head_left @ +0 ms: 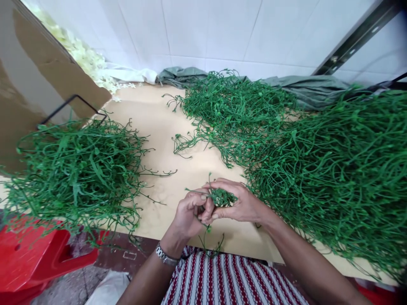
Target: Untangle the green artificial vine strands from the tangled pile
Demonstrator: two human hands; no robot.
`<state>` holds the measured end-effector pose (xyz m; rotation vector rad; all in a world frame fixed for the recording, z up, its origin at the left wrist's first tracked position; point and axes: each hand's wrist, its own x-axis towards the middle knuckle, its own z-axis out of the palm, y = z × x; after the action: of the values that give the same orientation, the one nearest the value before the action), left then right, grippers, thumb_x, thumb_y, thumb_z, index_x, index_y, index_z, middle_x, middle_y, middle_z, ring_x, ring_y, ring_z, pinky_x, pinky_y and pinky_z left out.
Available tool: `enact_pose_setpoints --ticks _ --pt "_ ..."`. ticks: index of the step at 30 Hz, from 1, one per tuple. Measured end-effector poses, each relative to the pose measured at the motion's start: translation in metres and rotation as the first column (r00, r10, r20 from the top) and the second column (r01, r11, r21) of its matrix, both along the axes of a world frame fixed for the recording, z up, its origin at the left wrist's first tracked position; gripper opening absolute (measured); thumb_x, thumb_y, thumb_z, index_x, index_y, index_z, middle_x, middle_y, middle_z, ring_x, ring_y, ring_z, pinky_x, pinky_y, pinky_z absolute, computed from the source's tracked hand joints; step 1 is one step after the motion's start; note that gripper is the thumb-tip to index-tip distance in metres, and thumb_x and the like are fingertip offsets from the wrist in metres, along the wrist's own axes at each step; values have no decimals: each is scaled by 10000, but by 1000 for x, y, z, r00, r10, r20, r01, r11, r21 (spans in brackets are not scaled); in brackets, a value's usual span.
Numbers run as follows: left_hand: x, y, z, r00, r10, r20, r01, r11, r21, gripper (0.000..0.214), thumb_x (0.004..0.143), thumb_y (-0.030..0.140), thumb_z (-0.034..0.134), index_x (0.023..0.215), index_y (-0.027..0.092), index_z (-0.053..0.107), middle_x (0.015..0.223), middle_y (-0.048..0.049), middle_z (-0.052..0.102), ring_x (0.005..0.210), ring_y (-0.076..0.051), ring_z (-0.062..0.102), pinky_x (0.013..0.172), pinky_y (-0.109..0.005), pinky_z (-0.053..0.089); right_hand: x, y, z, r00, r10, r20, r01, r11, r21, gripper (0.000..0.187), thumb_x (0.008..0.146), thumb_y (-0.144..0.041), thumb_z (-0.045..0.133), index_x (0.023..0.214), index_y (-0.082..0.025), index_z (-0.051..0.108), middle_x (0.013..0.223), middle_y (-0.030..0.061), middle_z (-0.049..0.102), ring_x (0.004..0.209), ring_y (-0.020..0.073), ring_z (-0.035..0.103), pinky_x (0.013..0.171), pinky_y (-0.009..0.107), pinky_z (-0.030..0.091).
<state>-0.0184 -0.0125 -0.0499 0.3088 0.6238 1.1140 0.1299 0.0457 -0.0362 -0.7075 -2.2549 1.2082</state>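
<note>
Close to the table's front edge, my two hands meet around a small bunch of thin green plastic stems (222, 197). My left hand (192, 212) has its fingers curled tightly round the stems, and a metal watch sits on that wrist. From the right, the thumb and fingers of my right hand (238, 199) close about the same bunch. Stem ends poke out above the left fist and hang below it towards my lap. Part of the bunch is hidden by my fingers.
A big heap of green stems (337, 169) covers the right side, joining a pile (235, 101) at the back. Another heap (79, 173) lies left, by a cardboard box (41, 63) and wire frame. Red stools (34, 254) stand below left. Pale petals (76, 46) lie behind the box.
</note>
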Motion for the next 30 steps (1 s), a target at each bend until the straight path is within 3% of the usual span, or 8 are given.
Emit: enact_pose_setpoints --ticks 3,9,15,18,22,26,30 --pt "1 2 0 1000 -3 7 3 1000 -31 167 598 188 532 455 124 472 337 28 358 310 -54 276 358 -193 206 0 -2 -4 999 -42 -2 42 997 66 455 683 -322 713 1081 -152 572 912 76 588 853 180 580 743 287 468" --pt "-1 4 0 999 -18 34 21 998 -65 169 629 177 512 472 123 480 344 35 352 296 -45 254 334 -175 223 1 -5 -5 995 -99 -20 101 974 203 431 699 -296 696 1073 -166 526 905 75 547 821 181 560 701 285 467" --pt "-1 3 -4 989 -12 146 30 992 -121 171 662 174 501 501 119 512 346 37 343 310 -42 220 335 -161 201 2 -12 -12 972 -227 -64 236 939 250 691 699 -321 687 1276 -168 339 972 101 576 836 200 584 726 312 495" --pt "0 3 -8 988 -23 150 44 989 -138 172 658 174 492 497 120 514 332 35 342 301 -44 212 337 -163 178 4 -11 -12 987 -146 -70 160 951 266 680 741 -301 649 1323 -206 312 1079 109 584 912 201 591 790 318 489" --pt "1 2 -9 991 -89 104 105 983 -152 191 638 199 494 471 110 523 319 28 335 294 -47 229 343 -176 183 6 -5 -7 998 10 -59 0 986 167 458 767 -244 620 1202 -208 482 1061 81 629 933 176 604 822 289 480" --pt "0 2 -7 987 -143 67 151 977 -150 221 621 239 514 446 105 525 312 23 332 288 -46 229 350 -193 180 7 -3 -5 994 25 -110 -19 998 60 334 756 -237 631 1078 -181 564 963 69 660 857 157 622 765 267 494" --pt "-1 3 -6 985 -155 80 167 971 -172 200 608 224 516 448 105 530 309 28 324 283 -40 192 350 -192 166 6 -5 -6 989 39 -144 -29 997 72 393 757 -203 619 1143 -187 547 1027 82 658 913 167 619 796 291 492"
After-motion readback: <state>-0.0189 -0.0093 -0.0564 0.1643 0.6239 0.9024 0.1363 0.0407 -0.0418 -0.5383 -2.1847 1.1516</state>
